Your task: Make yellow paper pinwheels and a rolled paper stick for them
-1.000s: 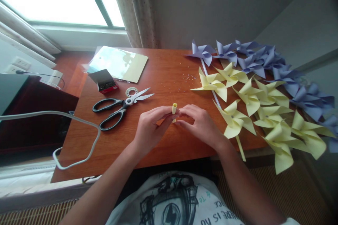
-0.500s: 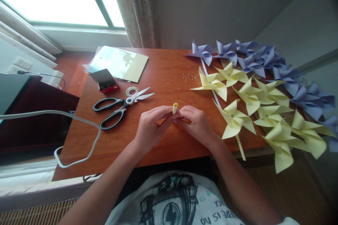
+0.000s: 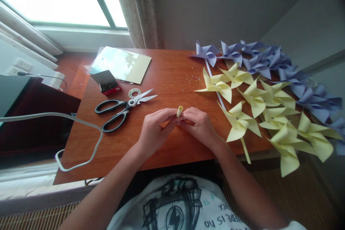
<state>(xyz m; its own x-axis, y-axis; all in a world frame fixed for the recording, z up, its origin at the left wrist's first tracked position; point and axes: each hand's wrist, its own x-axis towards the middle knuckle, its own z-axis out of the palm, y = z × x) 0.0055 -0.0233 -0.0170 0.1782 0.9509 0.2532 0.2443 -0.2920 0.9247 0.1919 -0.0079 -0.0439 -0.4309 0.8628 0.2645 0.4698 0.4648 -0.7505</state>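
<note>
Yellow paper tube (image 3: 179, 111): its upper end has leaned to the right since the earliest view. Its lower end, then visible below the fingers, is now covered, because the right hand (image 3: 199, 124) has closed inward. I judge this to be fine finger work in progress, with the tube under firmer control from both sides.

Position: the tube is held above the tabletop (image 3: 161, 70), between the two sets of fingertips, with its open upper end showing.

Grip state: the left hand (image 3: 156, 125) holds the tube between thumb and fingers. On the right I read a narrow grip, closed on its lower part. I cannot tell how the covered end is seated.

Adjacent items, left side: the scissors (image 3: 132, 103) lie with blades parted, tips aimed towards the space ahead of the hands. The tape roll (image 3: 130, 94) lies just beside the blades, near the open red box (image 3: 115, 90). Behind the box lies a pack of sheets (image 3: 134, 65).

Adjacent items, right side: one yellow pinwheel (image 3: 239, 124) lies close to my right forearm; contact cannot be confirmed. Purple pinwheels (image 3: 206, 53) line the far right.

Clearance: I find the most room straight ahead, between the scissors and the scattered bits (image 3: 192, 78). Caution: the near edge runs just beneath the forearms, limiting backward travel.
</note>
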